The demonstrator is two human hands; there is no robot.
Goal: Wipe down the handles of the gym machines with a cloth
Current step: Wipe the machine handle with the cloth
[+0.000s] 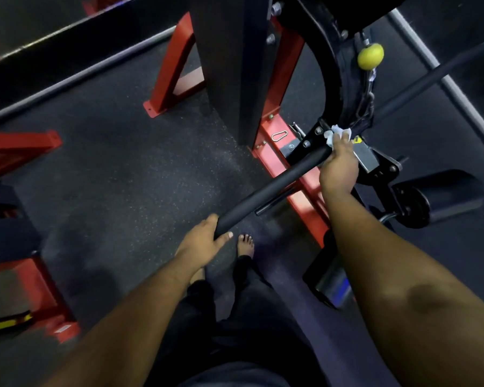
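The left hand (204,241) grips the near end of a long black padded handle (271,188), fingers curled over the top and thumb along the underside. The right hand (338,166) is farther up the same bar, at its middle where it meets the machine, and presses a white cloth (336,133) against it; the cloth is bunched under the fingers and sticks out past the fingertips. The handle therefore runs diagonally between the two hands, from lower left to upper right, and its far half carries on beyond the cloth toward the upper right corner. Just beyond the right hand sit a black bracket with bolts, a chain (365,104) and a yellow ball (370,56) hanging above it. A red frame (296,174) lies on the floor under the bar, with a silver clip (279,135) on it beside a dark upright post (235,65). Below the left hand a bare foot (246,244) stands on the dark speckled floor (129,174). More red frame pieces lie to the left.
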